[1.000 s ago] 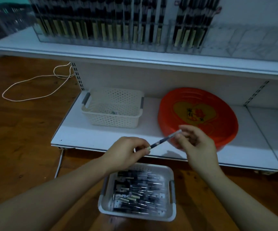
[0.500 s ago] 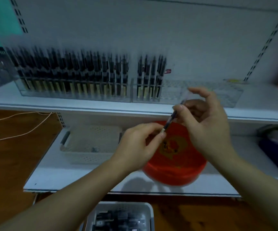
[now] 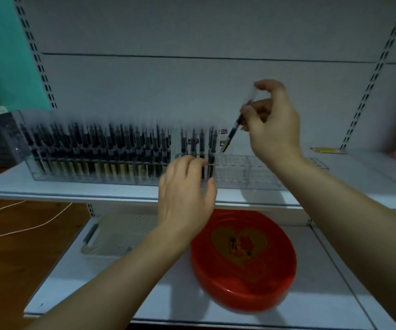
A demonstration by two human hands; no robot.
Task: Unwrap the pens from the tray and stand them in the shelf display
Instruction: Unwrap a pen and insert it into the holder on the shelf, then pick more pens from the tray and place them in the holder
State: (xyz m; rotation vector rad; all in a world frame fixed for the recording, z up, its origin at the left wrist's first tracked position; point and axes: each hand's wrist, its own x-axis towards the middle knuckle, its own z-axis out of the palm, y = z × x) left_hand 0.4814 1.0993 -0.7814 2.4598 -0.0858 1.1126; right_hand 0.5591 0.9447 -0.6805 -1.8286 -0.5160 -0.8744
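Observation:
My right hand (image 3: 272,122) pinches a black pen (image 3: 236,125) and holds it tilted, tip down, just above the clear shelf display (image 3: 244,171). The display's left part holds several upright black pens (image 3: 97,148); its right part has open slots. My left hand (image 3: 185,196) hovers in front of the display near the last standing pens, fingers loosely spread, with nothing clearly in it. The pen tray is out of view.
A red round tray (image 3: 242,260) lies on the lower shelf, beside a white perforated basket (image 3: 111,236). A white cord (image 3: 21,225) runs across the wooden floor at left. A yellow label (image 3: 324,150) lies on the upper shelf to the right.
My view rose from the floor tray to the upper shelf. My left hand let go of the pen's end. My right hand carried the pen up and right, over the display.

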